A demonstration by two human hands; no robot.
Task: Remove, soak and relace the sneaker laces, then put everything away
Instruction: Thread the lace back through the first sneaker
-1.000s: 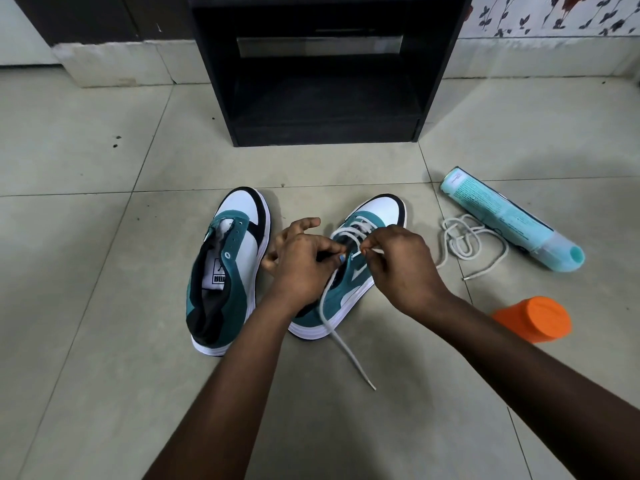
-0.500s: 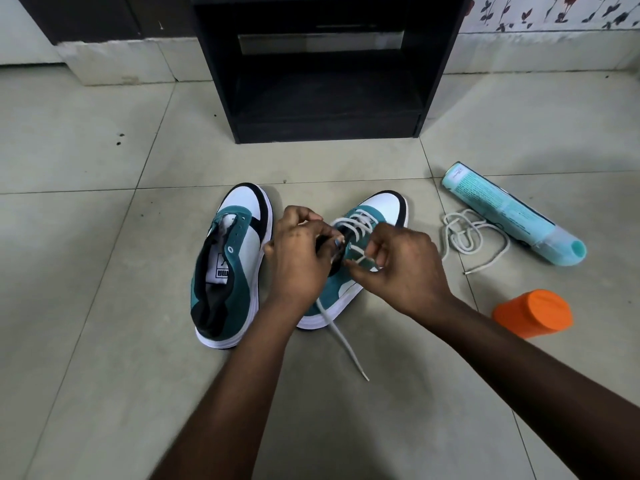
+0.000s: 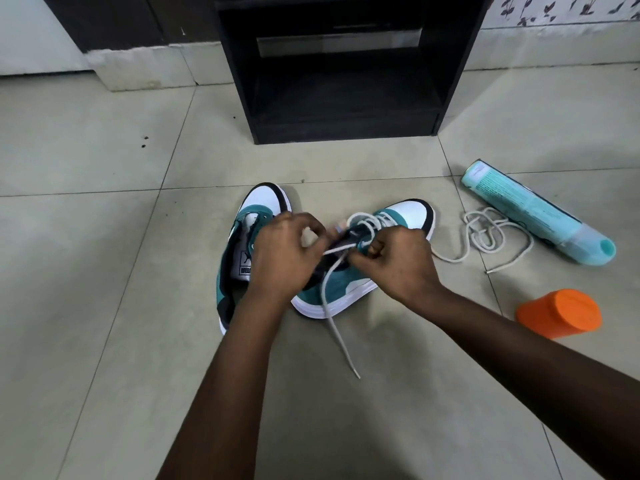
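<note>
Now both hands (image 3: 346,258) pinch — seemingly — white lace (image 3: 337,327), half-threaded.

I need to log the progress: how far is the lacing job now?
Done: the lower eyelets of the right sneaker already carry a lace. In hand: the left hand and right hand both pinch that lace. Left: the left sneaker has no lace; its loose lace lies on the floor.

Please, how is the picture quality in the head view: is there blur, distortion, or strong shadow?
Head view: wide-angle distortion bends the floor tile lines and the dark cabinet; both the left hand and the right hand look slightly motion-blurred at the lace; lighting is soft, with faint shadows under the arms; the cabinet's inside is too dark to read.
</note>
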